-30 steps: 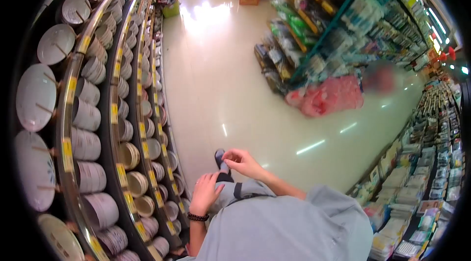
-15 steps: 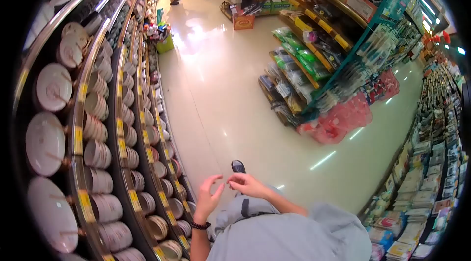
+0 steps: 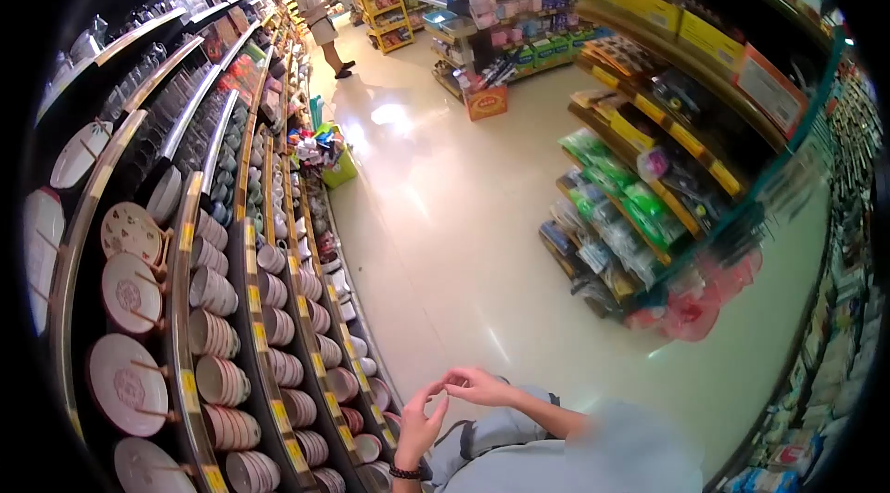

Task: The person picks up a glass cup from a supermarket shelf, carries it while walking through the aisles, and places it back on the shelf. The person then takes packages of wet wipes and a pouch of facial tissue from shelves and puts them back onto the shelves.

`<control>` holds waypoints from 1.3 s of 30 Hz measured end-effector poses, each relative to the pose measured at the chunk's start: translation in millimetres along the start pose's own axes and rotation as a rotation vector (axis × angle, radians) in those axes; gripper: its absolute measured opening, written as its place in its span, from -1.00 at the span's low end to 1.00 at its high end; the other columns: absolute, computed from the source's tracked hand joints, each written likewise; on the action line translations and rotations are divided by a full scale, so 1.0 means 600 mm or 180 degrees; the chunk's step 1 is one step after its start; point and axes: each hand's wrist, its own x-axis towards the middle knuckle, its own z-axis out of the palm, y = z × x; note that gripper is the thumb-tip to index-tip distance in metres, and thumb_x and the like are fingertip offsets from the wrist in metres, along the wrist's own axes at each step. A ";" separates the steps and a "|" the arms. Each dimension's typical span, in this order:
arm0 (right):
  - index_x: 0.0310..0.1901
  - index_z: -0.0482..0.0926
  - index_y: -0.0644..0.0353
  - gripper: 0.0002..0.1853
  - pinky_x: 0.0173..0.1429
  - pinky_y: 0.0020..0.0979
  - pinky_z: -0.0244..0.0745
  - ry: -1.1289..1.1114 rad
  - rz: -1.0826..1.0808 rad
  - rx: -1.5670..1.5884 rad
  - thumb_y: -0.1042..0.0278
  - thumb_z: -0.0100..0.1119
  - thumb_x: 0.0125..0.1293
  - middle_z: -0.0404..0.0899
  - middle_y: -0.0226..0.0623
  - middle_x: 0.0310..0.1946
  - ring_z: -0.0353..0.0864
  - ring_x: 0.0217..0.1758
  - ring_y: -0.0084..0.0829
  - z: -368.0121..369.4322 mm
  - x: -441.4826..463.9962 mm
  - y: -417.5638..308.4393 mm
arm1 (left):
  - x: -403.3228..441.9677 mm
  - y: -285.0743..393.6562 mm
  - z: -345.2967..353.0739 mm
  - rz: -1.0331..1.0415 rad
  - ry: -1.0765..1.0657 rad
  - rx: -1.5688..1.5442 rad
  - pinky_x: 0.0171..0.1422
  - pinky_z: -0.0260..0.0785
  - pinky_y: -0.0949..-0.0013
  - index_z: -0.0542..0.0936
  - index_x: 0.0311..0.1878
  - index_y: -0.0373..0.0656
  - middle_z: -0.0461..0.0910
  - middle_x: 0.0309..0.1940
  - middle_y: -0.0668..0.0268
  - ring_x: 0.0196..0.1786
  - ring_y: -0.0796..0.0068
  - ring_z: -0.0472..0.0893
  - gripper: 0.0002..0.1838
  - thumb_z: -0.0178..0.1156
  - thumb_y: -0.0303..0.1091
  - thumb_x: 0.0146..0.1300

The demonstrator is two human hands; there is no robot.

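Low in the view, my left hand (image 3: 422, 421), with a dark beaded bracelet at its wrist, is raised in front of my body. Its thumb and fingers are apart with nothing between them. Beside it on the right, my right hand (image 3: 477, 386) reaches across with its fingertips at or near those of my left hand. Its fingers are bent and spread, and no object shows in it. Grey clothing (image 3: 482, 433) lies just below both hands.
Shelves of stacked bowls (image 3: 222, 380) and upright plates (image 3: 130, 384) line the left. A shelf unit with green packets (image 3: 649, 215) stands right of the pale floor (image 3: 464, 243). A person (image 3: 320, 20) stands far down the aisle, near a yellow rack (image 3: 382, 9) and green bin (image 3: 340, 168).
The view has tilted up and turned, showing more of the far aisle and the standing person. My two hands have come together, and the left fingers have lifted from the leg.
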 end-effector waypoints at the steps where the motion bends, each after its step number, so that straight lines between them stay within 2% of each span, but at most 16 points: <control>1: -0.02 0.62 0.24 -0.73 -0.09 -0.42 0.55 0.0024 -0.0017 -0.0071 0.22 0.16 0.43 0.70 -0.29 -0.27 0.63 -0.20 -0.53 -0.014 0.030 -0.006 | 0.028 0.000 -0.008 -0.0009 0.0062 0.0066 0.15 0.50 0.21 0.58 0.14 -0.27 0.68 -0.01 0.09 0.08 0.19 0.66 -0.61 0.29 -0.37 0.27; 3: -0.02 0.62 0.24 -0.73 -0.10 -0.40 0.56 0.0081 -0.0075 -0.0247 0.22 0.17 0.43 0.71 -0.27 -0.26 0.65 -0.21 -0.50 -0.039 0.081 -0.007 | 0.083 -0.012 -0.015 -0.0037 0.0111 0.0043 0.13 0.50 0.21 0.56 0.17 -0.26 0.68 -0.01 0.09 0.07 0.19 0.66 -0.59 0.30 -0.37 0.27; 6: -0.02 0.61 0.26 -0.72 -0.11 -0.40 0.57 0.0203 0.0196 -0.0106 0.22 0.18 0.43 0.72 -0.25 -0.25 0.66 -0.21 -0.49 -0.081 0.138 -0.017 | 0.160 -0.048 -0.010 -0.0095 -0.0002 -0.0511 0.12 0.52 0.26 0.52 0.23 -0.23 0.70 -0.05 0.12 0.03 0.29 0.69 -0.57 0.28 -0.38 0.31; 8: -0.06 0.60 0.28 -0.73 -0.10 -0.36 0.57 0.0319 0.0103 -0.0113 0.22 0.15 0.43 0.71 -0.23 -0.31 0.67 -0.24 -0.46 -0.109 0.171 -0.006 | 0.212 -0.059 -0.008 -0.0198 -0.0174 -0.0819 0.14 0.52 0.28 0.53 0.22 -0.22 0.70 -0.05 0.15 0.04 0.35 0.68 -0.60 0.27 -0.38 0.34; 11: -0.01 0.58 0.26 -0.72 -0.06 -0.34 0.58 0.0240 0.0218 -0.0347 0.22 0.15 0.43 0.71 -0.21 -0.26 0.68 -0.19 -0.42 -0.165 0.222 0.006 | 0.313 -0.067 -0.017 -0.0307 -0.0496 -0.1096 0.17 0.50 0.32 0.53 0.22 -0.24 0.70 -0.04 0.18 0.05 0.41 0.66 -0.62 0.25 -0.38 0.37; 17: 0.00 0.56 0.23 -0.71 -0.06 -0.30 0.56 0.0516 0.0418 -0.0587 0.20 0.15 0.43 0.70 -0.18 -0.26 0.69 -0.18 -0.31 -0.288 0.362 -0.002 | 0.568 -0.123 -0.026 -0.0462 -0.0909 -0.1289 0.15 0.51 0.36 0.54 0.21 -0.25 0.69 -0.06 0.20 0.02 0.45 0.66 -0.63 0.25 -0.38 0.38; 20: 0.06 0.58 0.19 -0.68 -0.01 -0.32 0.56 0.0467 0.0640 -0.1076 0.15 0.14 0.45 0.71 -0.21 -0.20 0.68 -0.16 -0.35 -0.373 0.442 -0.022 | 0.711 -0.115 -0.047 -0.0699 -0.1130 -0.1548 0.09 0.52 0.40 0.54 0.20 -0.24 0.69 -0.10 0.23 -0.01 0.47 0.65 -0.65 0.23 -0.40 0.38; 21: 0.05 0.57 0.20 -0.67 0.00 -0.29 0.56 0.0475 0.0641 -0.1336 0.14 0.11 0.45 0.70 -0.17 -0.19 0.68 -0.15 -0.29 -0.402 0.469 -0.044 | 0.761 -0.105 -0.054 -0.0532 -0.1157 -0.1488 0.08 0.52 0.41 0.54 0.19 -0.24 0.69 -0.10 0.24 -0.01 0.47 0.65 -0.66 0.23 -0.40 0.39; 24: 0.07 0.55 0.21 -0.66 0.02 -0.28 0.56 0.0594 0.0445 -0.1255 0.14 0.09 0.46 0.69 -0.15 -0.15 0.68 -0.11 -0.26 -0.492 0.548 -0.102 | 0.915 -0.088 -0.086 -0.0132 -0.1114 -0.1306 0.05 0.52 0.41 0.56 0.16 -0.23 0.69 -0.11 0.23 -0.02 0.47 0.66 -0.68 0.22 -0.41 0.38; 28: -0.02 0.57 0.24 -0.70 -0.03 -0.26 0.57 0.1373 0.0439 -0.1310 0.17 0.09 0.43 0.69 -0.13 -0.23 0.69 -0.17 -0.25 -0.587 0.632 -0.154 | 1.087 -0.041 -0.098 0.0125 -0.1117 -0.1031 0.03 0.53 0.39 0.57 0.14 -0.23 0.69 -0.10 0.20 -0.02 0.44 0.67 -0.69 0.22 -0.44 0.35; 30: -0.02 0.58 0.24 -0.72 -0.04 -0.31 0.57 0.1571 0.0348 -0.1102 0.21 0.12 0.43 0.69 -0.15 -0.24 0.69 -0.18 -0.33 -0.630 0.664 -0.161 | 1.167 0.014 -0.094 0.0260 -0.1215 -0.0944 0.06 0.53 0.38 0.57 0.14 -0.23 0.69 -0.09 0.20 -0.01 0.44 0.67 -0.69 0.22 -0.45 0.35; 32: -0.02 0.58 0.25 -0.74 -0.05 -0.33 0.57 0.1722 0.0303 -0.0766 0.24 0.14 0.42 0.69 -0.17 -0.25 0.68 -0.19 -0.36 -0.673 0.697 -0.155 | 1.224 0.066 -0.076 0.0306 -0.1365 -0.0902 0.11 0.53 0.35 0.56 0.15 -0.23 0.69 -0.11 0.22 0.01 0.43 0.67 -0.69 0.21 -0.46 0.36; 35: 0.01 0.57 0.24 -0.74 -0.05 -0.34 0.56 0.1785 0.0565 -0.0492 0.27 0.17 0.41 0.69 -0.19 -0.26 0.67 -0.20 -0.40 -0.747 0.746 -0.163 | 1.310 0.077 -0.018 0.0655 -0.1728 -0.1015 0.13 0.53 0.32 0.56 0.15 -0.24 0.68 -0.06 0.19 0.06 0.40 0.65 -0.68 0.22 -0.46 0.35; 38: 0.03 0.55 0.25 -0.72 -0.18 -0.39 0.56 0.1985 0.0211 -0.0331 0.21 0.13 0.47 0.69 -0.27 -0.29 0.66 -0.31 -0.50 -0.839 0.797 -0.156 | 1.392 0.086 0.038 0.0748 -0.2110 -0.1041 0.15 0.53 0.31 0.55 0.15 -0.22 0.66 0.01 0.19 0.12 0.38 0.62 -0.68 0.23 -0.45 0.35; 39: 0.03 0.55 0.25 -0.72 -0.16 -0.38 0.57 0.2031 0.0225 -0.0393 0.22 0.14 0.47 0.69 -0.26 -0.28 0.66 -0.30 -0.47 -0.877 0.819 -0.146 | 1.425 0.072 0.062 0.0744 -0.2155 -0.0819 0.17 0.52 0.29 0.56 0.15 -0.20 0.62 0.08 0.21 0.16 0.37 0.60 -0.68 0.25 -0.44 0.34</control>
